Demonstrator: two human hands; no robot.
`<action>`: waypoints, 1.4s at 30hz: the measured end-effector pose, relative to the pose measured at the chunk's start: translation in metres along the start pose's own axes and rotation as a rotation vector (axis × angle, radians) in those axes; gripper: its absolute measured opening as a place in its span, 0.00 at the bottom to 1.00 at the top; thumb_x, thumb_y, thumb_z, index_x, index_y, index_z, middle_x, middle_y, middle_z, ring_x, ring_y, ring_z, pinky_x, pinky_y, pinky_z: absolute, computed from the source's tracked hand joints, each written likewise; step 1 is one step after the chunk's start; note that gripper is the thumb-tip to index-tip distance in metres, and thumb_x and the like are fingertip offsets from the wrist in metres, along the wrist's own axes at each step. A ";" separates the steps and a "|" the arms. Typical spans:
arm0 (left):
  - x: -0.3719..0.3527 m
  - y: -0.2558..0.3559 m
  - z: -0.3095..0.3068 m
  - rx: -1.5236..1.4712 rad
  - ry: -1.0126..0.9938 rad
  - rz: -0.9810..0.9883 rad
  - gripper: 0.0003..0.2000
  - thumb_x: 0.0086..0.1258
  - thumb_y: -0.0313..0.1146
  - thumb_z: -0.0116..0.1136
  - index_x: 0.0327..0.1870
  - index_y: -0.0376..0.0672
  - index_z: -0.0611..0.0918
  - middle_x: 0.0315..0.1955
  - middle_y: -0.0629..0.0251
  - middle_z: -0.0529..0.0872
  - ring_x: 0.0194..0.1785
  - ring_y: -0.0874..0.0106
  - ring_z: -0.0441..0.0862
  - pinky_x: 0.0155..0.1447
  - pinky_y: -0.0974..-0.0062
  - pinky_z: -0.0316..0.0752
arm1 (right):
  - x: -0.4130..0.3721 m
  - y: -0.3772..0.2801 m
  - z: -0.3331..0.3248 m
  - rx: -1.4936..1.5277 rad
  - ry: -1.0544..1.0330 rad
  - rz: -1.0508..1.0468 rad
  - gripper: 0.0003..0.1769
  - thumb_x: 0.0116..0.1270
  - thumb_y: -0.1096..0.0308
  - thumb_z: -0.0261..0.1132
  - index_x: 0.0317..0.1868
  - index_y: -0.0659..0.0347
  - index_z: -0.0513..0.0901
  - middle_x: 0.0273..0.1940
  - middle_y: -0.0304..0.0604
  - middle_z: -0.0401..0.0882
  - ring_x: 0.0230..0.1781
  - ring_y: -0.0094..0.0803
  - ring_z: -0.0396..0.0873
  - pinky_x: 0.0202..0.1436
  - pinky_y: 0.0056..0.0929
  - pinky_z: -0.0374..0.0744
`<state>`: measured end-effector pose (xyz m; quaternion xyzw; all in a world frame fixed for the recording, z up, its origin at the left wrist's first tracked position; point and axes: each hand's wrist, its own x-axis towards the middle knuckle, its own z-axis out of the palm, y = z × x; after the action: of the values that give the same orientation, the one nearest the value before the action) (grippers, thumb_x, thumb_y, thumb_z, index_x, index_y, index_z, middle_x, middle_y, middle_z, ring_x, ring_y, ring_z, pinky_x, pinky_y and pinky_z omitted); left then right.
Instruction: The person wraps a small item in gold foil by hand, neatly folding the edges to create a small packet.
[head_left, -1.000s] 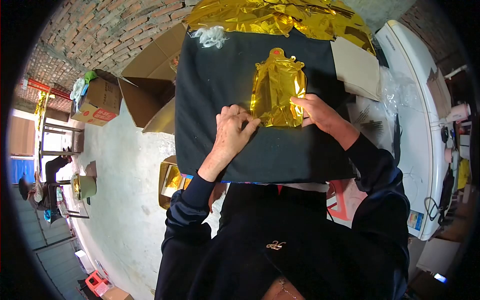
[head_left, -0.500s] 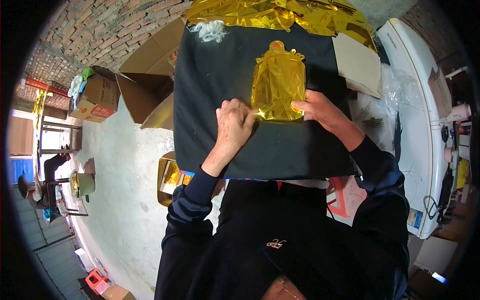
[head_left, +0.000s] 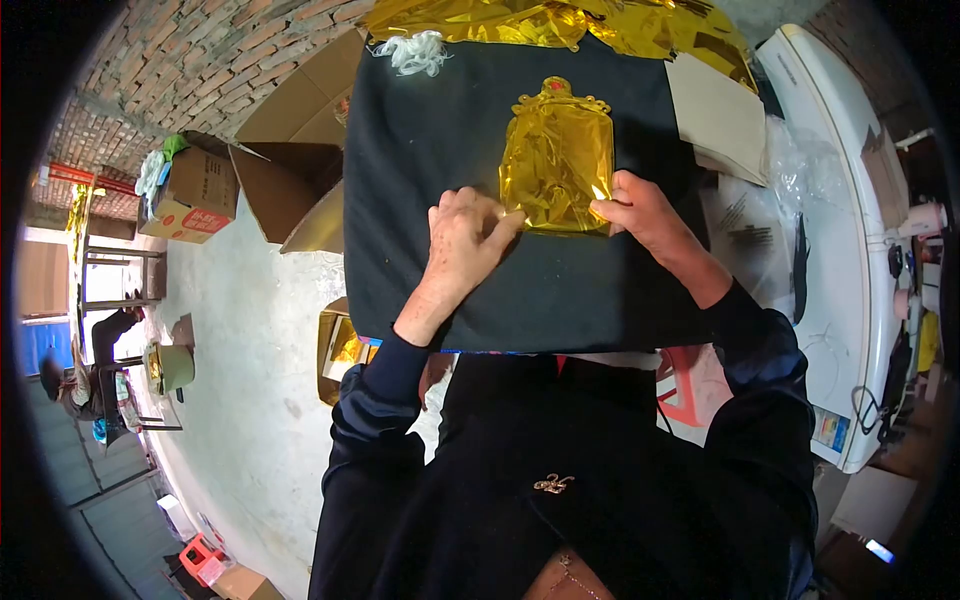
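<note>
A shiny gold foil piece (head_left: pixel 556 165), shaped like a plaque with a scalloped top and a red dot, lies on a black cloth (head_left: pixel 450 130) over the table. My left hand (head_left: pixel 465 236) pinches its lower left corner between thumb and fingers. At the lower right corner, my right hand (head_left: pixel 650 215) grips the edge, thumb on top. Creases run through the foil between the two hands. Whether the piece has another layer inside cannot be made out.
White thread (head_left: pixel 412 52) lies in a tangle at the cloth's far left. Gold foil sheets (head_left: pixel 500 22) cover the far edge. Beige card (head_left: pixel 718 118) lies at the right, beside a white appliance (head_left: pixel 840 230). Cardboard boxes (head_left: pixel 190 195) stand left; a person (head_left: pixel 82 385) sits farther off.
The foil's lower part has become more crumpled, and its bottom edge sits slightly higher in view. Both hands keep hold of the lower corners, with my left thumb shifted a little.
</note>
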<state>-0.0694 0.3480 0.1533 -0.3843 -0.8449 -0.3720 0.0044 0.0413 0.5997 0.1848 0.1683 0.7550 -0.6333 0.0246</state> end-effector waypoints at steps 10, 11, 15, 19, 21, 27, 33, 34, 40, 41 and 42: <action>-0.004 -0.016 -0.006 -0.068 -0.074 0.075 0.10 0.68 0.34 0.75 0.43 0.38 0.90 0.42 0.62 0.86 0.52 0.61 0.80 0.61 0.63 0.73 | 0.008 0.002 -0.004 -0.032 -0.042 0.034 0.11 0.75 0.67 0.68 0.43 0.66 0.77 0.37 0.40 0.83 0.37 0.24 0.82 0.39 0.28 0.81; -0.003 -0.017 -0.005 -0.077 -0.081 0.065 0.09 0.68 0.34 0.74 0.42 0.38 0.90 0.42 0.62 0.86 0.52 0.61 0.80 0.60 0.63 0.73 | 0.009 0.003 -0.006 -0.035 -0.050 0.039 0.11 0.75 0.66 0.68 0.44 0.66 0.77 0.38 0.41 0.84 0.37 0.24 0.83 0.40 0.28 0.82; -0.003 -0.018 -0.002 -0.085 -0.057 0.053 0.08 0.69 0.33 0.73 0.40 0.37 0.90 0.42 0.61 0.86 0.51 0.60 0.80 0.59 0.63 0.73 | 0.011 0.009 -0.007 -0.017 -0.018 0.037 0.15 0.74 0.68 0.68 0.52 0.72 0.78 0.42 0.47 0.87 0.37 0.29 0.87 0.36 0.29 0.85; -0.004 -0.017 0.000 -0.072 -0.041 0.030 0.07 0.69 0.32 0.72 0.40 0.37 0.90 0.41 0.60 0.86 0.51 0.60 0.81 0.59 0.63 0.73 | 0.005 0.015 -0.009 0.004 0.026 -0.014 0.15 0.76 0.67 0.68 0.54 0.69 0.78 0.40 0.40 0.84 0.39 0.24 0.83 0.40 0.26 0.81; -0.003 -0.015 0.000 -0.071 -0.040 0.014 0.07 0.69 0.32 0.72 0.39 0.37 0.89 0.41 0.60 0.86 0.51 0.60 0.80 0.58 0.63 0.73 | -0.003 0.016 -0.010 0.006 0.057 -0.045 0.16 0.76 0.67 0.68 0.56 0.69 0.78 0.41 0.40 0.84 0.39 0.23 0.83 0.40 0.25 0.81; -0.002 -0.013 0.001 -0.096 -0.028 -0.022 0.07 0.68 0.32 0.71 0.37 0.37 0.89 0.41 0.60 0.86 0.50 0.60 0.80 0.57 0.62 0.72 | -0.022 0.028 -0.010 -0.098 0.007 0.073 0.12 0.76 0.67 0.69 0.52 0.65 0.80 0.37 0.35 0.81 0.32 0.17 0.78 0.27 0.18 0.75; -0.003 -0.014 0.006 -0.117 0.008 -0.032 0.04 0.67 0.30 0.69 0.34 0.39 0.89 0.40 0.62 0.84 0.51 0.59 0.78 0.56 0.61 0.69 | -0.024 0.023 0.000 -0.096 0.013 0.103 0.12 0.77 0.64 0.69 0.37 0.59 0.77 0.27 0.29 0.73 0.21 0.14 0.70 0.21 0.17 0.67; -0.004 -0.015 0.008 -0.116 0.017 -0.029 0.04 0.67 0.30 0.69 0.34 0.39 0.89 0.40 0.62 0.84 0.51 0.59 0.78 0.56 0.61 0.69 | -0.022 0.025 0.001 -0.106 0.012 0.094 0.14 0.78 0.63 0.68 0.35 0.59 0.76 0.26 0.29 0.73 0.19 0.14 0.69 0.21 0.17 0.66; -0.003 -0.011 0.005 -0.066 0.006 -0.027 0.06 0.69 0.30 0.69 0.36 0.37 0.89 0.40 0.59 0.86 0.51 0.58 0.80 0.57 0.61 0.72 | -0.016 0.025 0.005 -0.110 0.028 0.148 0.16 0.79 0.61 0.67 0.32 0.59 0.76 0.24 0.32 0.74 0.16 0.15 0.68 0.20 0.19 0.66; -0.002 -0.011 0.004 -0.044 0.001 -0.023 0.07 0.70 0.31 0.69 0.36 0.36 0.88 0.40 0.58 0.86 0.50 0.58 0.81 0.57 0.61 0.74 | -0.016 0.026 0.005 -0.113 0.029 0.146 0.16 0.79 0.61 0.66 0.32 0.59 0.76 0.23 0.32 0.75 0.16 0.15 0.69 0.19 0.19 0.66; -0.003 -0.013 0.005 -0.042 0.010 -0.016 0.07 0.70 0.31 0.69 0.36 0.36 0.88 0.41 0.58 0.86 0.51 0.58 0.81 0.57 0.61 0.74 | -0.015 0.027 0.005 -0.116 0.029 0.144 0.16 0.80 0.61 0.66 0.32 0.59 0.76 0.23 0.33 0.75 0.15 0.15 0.69 0.19 0.20 0.67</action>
<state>-0.0743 0.3444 0.1408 -0.3757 -0.8399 -0.3917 -0.0027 0.0622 0.5954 0.1623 0.2297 0.7765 -0.5828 0.0686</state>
